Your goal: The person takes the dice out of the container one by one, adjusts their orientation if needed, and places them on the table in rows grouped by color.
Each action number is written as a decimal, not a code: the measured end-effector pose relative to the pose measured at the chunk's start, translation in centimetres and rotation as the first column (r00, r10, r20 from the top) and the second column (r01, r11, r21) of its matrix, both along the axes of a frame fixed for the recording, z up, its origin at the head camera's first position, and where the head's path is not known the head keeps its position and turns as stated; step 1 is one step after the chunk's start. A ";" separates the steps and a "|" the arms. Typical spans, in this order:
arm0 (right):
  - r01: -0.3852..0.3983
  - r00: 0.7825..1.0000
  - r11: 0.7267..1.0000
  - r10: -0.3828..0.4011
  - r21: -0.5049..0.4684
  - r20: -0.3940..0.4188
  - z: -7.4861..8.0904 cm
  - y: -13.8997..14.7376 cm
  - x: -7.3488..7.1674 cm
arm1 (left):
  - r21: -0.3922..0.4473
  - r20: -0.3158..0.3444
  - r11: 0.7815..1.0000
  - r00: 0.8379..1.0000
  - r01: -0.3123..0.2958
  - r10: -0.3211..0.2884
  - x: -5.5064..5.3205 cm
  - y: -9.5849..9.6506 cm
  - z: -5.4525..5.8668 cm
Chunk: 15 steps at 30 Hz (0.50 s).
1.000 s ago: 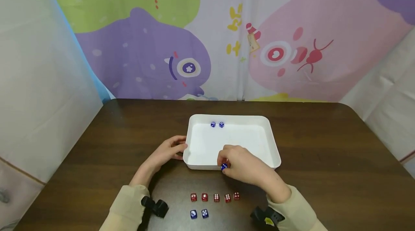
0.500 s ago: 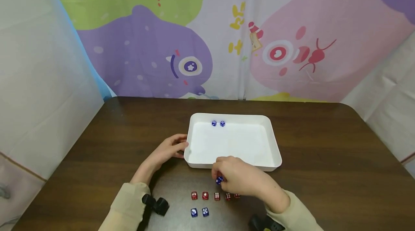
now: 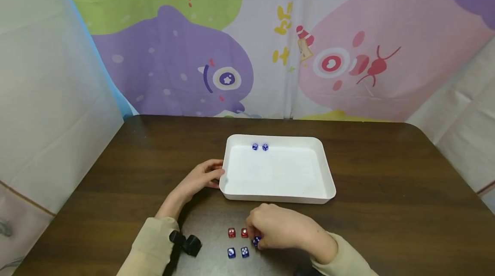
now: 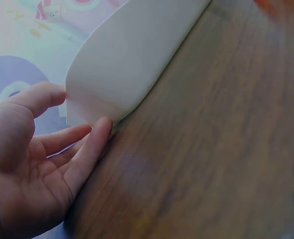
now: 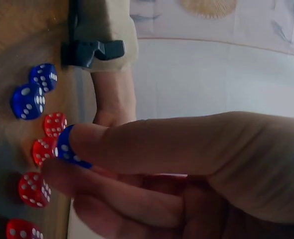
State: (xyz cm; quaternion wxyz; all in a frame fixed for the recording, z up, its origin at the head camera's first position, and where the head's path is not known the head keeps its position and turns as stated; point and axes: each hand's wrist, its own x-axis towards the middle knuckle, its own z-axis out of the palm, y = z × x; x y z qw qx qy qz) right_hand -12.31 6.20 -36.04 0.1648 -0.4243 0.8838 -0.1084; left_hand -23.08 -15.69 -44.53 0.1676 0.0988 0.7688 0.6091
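In the head view a blue die (image 3: 256, 242) is pinched between the thumb and fingertips of my right hand (image 3: 288, 229), low over the row of dice. The right wrist view shows this blue die (image 5: 70, 148) with red dice (image 5: 33, 189) beyond it. My right hand covers part of the red row; two red dice (image 3: 238, 232) show to its left. Below them lie two blue dice (image 3: 237, 252). My left hand (image 3: 201, 176) rests its fingertips against the left wall of a white tray (image 3: 278, 200). The left wrist view shows these fingers (image 4: 101, 130) at the tray's corner.
Two more blue dice (image 3: 260, 147) sit inside the tray near its far wall. The dark wooden table (image 3: 386, 181) extends to a cartoon-printed curtain (image 3: 270, 52) at the back. White sheets (image 3: 58, 95) hang at the sides.
My right hand has moved from the tray's near edge toward me, bringing the pinched blue die down beside the two blue dice. My left hand stays at the tray.
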 end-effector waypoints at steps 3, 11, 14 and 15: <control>0.000 1.000 0.999 0.000 0.033 -0.004 -0.2 -0.1 0.2 | 0.006 0.004 1.000 1.000 0.000 0.000 -0.1 0.0 0.0; -0.026 0.989 0.991 0.045 0.130 -0.140 -1.1 -0.4 0.8 | 0.010 0.004 1.000 1.000 0.006 -0.006 -0.1 -0.1 -0.2; -0.032 0.986 0.991 0.053 0.132 -0.159 -1.4 -0.5 1.0 | 0.012 -0.001 1.000 1.000 0.006 -0.006 -0.2 -0.1 -0.3; -0.033 0.986 0.991 0.053 0.132 -0.158 -1.4 -0.5 1.0 | 0.011 0.000 1.000 1.000 0.005 -0.005 -0.2 -0.1 -0.3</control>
